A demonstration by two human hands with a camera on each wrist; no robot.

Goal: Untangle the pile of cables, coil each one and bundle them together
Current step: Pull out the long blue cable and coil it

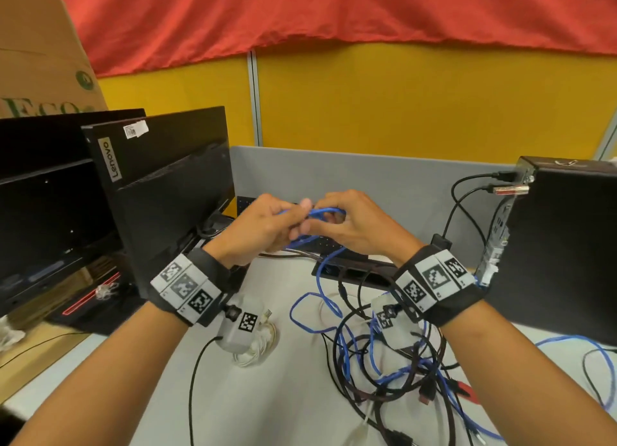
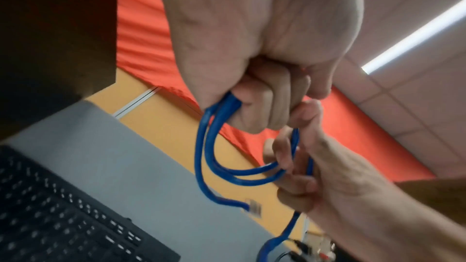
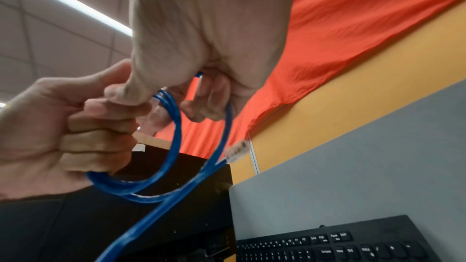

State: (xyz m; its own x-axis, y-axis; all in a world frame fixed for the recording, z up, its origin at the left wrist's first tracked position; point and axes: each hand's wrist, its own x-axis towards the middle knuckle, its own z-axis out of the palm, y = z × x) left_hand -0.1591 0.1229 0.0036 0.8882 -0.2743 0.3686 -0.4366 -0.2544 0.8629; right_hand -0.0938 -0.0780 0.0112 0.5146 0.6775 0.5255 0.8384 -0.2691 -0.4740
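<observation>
I hold a blue network cable (image 1: 322,212) up over the desk, between both hands. My left hand (image 1: 287,227) grips small coiled loops of it (image 2: 214,146) in curled fingers. My right hand (image 1: 334,220) pinches the same loops from the other side (image 3: 174,136), and the cable runs through its fingers (image 2: 295,156). The clear plug end (image 3: 237,150) hangs free beside the loops. The rest of the blue cable drops to a tangled pile of black and blue cables (image 1: 400,372) on the desk under my right wrist.
A coiled white cable (image 1: 258,349) lies below my left wrist. A black monitor (image 1: 160,185) stands at the left, a black computer tower (image 1: 567,245) with plugged-in leads at the right. A black keyboard (image 3: 340,246) lies by the grey partition (image 1: 367,175).
</observation>
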